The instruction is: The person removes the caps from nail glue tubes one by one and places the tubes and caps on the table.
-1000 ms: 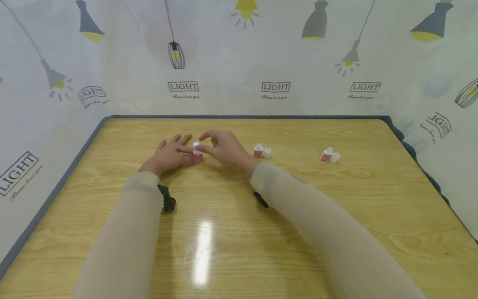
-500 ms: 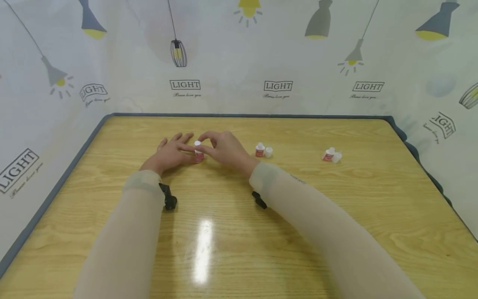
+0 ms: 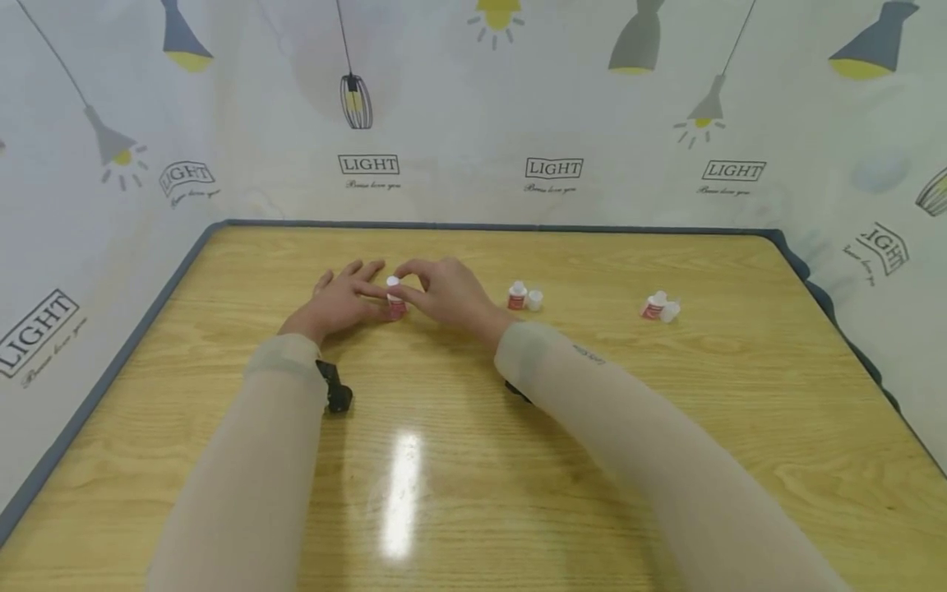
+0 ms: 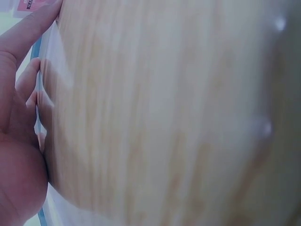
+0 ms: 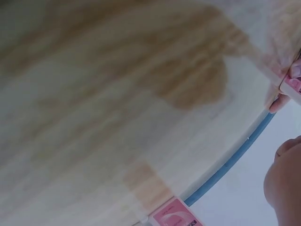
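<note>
A small white bottle with a pink label (image 3: pixel 397 307) stands upright on the wooden table, left of centre in the head view. My left hand (image 3: pixel 345 298) lies low against the table, its thumb and index finger holding the bottle's sides while the other fingers spread away. Part of this bottle (image 4: pixel 35 6) shows in the left wrist view's top corner. From the right, my right hand (image 3: pixel 453 294) pinches the white cap (image 3: pixel 393 282) on top of the bottle with thumb and index finger. Those fingers partly hide the bottle's neck.
Right of my hands stands a similar bottle (image 3: pixel 516 298) with a loose white cap (image 3: pixel 535 299) beside it. Farther right is another bottle (image 3: pixel 654 306), a cap (image 3: pixel 670 311) close against it. A dark edge and a lamp-patterned curtain (image 3: pixel 473 107) border the wooden table (image 3: pixel 459 493).
The head view has shifted slightly. My right index fingertip sits a little closer to the cap; the left hand keeps its place at the bottle.
</note>
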`<state>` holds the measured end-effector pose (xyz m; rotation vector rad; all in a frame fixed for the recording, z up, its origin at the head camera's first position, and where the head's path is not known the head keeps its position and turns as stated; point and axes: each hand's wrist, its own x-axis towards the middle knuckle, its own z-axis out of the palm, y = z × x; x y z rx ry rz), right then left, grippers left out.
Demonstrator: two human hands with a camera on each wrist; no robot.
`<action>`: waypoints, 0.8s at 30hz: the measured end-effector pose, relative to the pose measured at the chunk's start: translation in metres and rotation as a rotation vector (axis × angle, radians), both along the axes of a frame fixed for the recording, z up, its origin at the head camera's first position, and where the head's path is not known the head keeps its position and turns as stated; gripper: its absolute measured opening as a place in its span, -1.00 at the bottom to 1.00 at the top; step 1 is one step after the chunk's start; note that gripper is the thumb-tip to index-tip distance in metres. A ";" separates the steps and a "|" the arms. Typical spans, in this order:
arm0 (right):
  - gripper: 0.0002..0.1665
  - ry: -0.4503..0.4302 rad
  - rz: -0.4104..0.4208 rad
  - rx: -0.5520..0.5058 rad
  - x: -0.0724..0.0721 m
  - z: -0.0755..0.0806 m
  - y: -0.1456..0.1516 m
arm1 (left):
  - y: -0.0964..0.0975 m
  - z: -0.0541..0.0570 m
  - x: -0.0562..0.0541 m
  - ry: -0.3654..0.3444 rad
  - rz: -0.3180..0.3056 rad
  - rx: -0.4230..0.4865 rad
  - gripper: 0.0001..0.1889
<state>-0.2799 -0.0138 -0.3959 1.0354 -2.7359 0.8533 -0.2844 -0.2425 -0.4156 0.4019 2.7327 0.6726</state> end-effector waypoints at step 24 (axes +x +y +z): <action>-0.60 -0.081 0.001 -0.110 0.000 -0.004 -0.001 | 0.001 0.002 0.002 -0.007 0.008 0.005 -0.34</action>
